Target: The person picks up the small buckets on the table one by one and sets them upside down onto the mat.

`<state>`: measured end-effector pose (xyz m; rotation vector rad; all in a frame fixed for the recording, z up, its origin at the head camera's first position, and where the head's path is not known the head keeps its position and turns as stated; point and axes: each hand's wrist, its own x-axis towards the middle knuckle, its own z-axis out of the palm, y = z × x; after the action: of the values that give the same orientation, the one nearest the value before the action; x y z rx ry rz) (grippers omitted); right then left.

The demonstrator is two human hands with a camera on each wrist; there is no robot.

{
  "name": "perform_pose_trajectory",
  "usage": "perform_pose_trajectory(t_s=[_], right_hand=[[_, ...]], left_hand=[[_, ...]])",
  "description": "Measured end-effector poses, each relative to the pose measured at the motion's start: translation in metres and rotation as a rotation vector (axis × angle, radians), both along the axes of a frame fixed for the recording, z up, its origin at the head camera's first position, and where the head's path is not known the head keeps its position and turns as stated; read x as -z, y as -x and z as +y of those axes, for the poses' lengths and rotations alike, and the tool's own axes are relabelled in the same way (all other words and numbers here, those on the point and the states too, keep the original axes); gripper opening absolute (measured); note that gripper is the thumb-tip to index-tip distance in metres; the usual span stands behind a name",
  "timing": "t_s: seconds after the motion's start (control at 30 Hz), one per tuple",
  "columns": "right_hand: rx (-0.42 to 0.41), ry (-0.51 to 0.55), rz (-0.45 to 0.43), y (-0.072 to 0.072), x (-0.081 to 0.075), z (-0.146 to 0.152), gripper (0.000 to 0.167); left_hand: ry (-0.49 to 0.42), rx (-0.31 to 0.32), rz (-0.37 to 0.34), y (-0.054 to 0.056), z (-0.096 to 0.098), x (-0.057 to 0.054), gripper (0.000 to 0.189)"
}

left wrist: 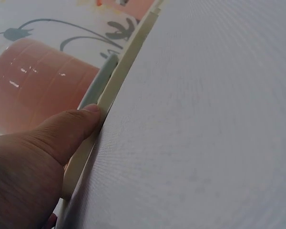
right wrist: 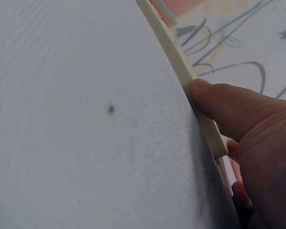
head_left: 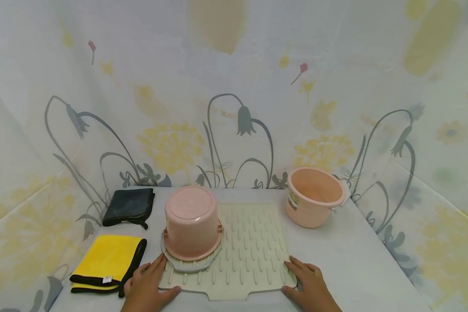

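Observation:
A cream draining board (head_left: 253,242) with raised ridges lies flat on the table, its spout toward me. My left hand (head_left: 146,284) holds its front left corner, thumb (left wrist: 69,131) against the front edge and fingers along the side. At the front right corner, my right hand (head_left: 310,284) grips likewise, its thumb (right wrist: 224,102) pressed on the edge. Upside down on the board's left half stands a pink bucket (head_left: 191,225), its grey handle (head_left: 191,267) lying round the rim toward me. Neither hand clearly touches this bucket; my left fingertips are close to its handle.
Another pink bucket (head_left: 313,201) stands upright at the back right. On the left lie a folded yellow cloth (head_left: 109,258) with black trim and a folded dark cloth (head_left: 128,206). A white patterned curtain (head_left: 234,78) surrounds the white table (head_left: 359,268).

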<state>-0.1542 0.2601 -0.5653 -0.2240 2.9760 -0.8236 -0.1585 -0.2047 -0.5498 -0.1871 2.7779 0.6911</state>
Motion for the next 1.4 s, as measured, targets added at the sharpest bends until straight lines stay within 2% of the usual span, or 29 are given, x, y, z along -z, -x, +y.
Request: perform_pose_trajectory(t_s=[0.23,0.37,0.53,0.77,0.97,1.1,1.23,1.4], right_hand=[[-0.021,-0.033,-0.061,0.004,-0.019,-0.002,0.080],[-0.009,-0.083,-0.027,0.012,-0.037,-0.002,0.075],[0.013,-0.101,0.100,0.028,-0.063,0.006,0.068],[0.025,-0.132,0.346,0.051,-0.102,0.026,0.065],[-0.006,-0.188,0.450,0.070,-0.131,0.047,0.073],[-0.041,-0.244,0.476,0.087,-0.136,0.063,0.078],[-0.061,-0.269,0.436,0.102,-0.136,0.075,0.081],[-0.072,-0.285,0.398,0.110,-0.134,0.090,0.084]], left_hand=[[-0.004,-0.014,-0.005,-0.001,0.001,-0.001,0.132],[-0.007,-0.016,-0.007,0.000,0.001,-0.001,0.131],[-0.019,-0.017,-0.005,0.000,0.003,-0.002,0.130],[-0.027,-0.016,0.004,-0.003,0.002,-0.001,0.130],[-0.029,-0.017,0.000,-0.001,0.001,0.001,0.130],[-0.027,-0.005,0.030,-0.001,0.000,0.002,0.130],[-0.023,-0.001,0.049,-0.002,-0.003,0.002,0.130],[-0.028,-0.005,0.017,-0.001,-0.002,0.003,0.130]])
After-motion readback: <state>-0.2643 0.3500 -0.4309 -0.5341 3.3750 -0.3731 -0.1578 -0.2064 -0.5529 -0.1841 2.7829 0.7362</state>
